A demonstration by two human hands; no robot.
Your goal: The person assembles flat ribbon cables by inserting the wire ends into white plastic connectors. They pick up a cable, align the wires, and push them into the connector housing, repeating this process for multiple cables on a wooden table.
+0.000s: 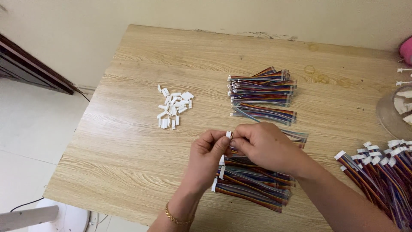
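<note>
My left hand (pixel 207 157) pinches a small white plastic connector housing (pixel 228 134) between thumb and forefinger. My right hand (pixel 265 146) meets it from the right, holding the end of a multicoloured ribbon cable (pixel 300 138) against the housing. Both hands hover above a pile of ribbon cables with white connectors (pixel 253 184) at the table's near edge. A loose heap of white connector housings (pixel 173 110) lies to the left, apart from the hands.
A stack of bare-ended rainbow cables (pixel 264 94) sits beyond the hands on the wooden table (pixel 128 141). More finished cables (pixel 382 172) fan out at the right edge, beside a clear round container (pixel 395 109). A pink object (pixel 406 50) is at far right.
</note>
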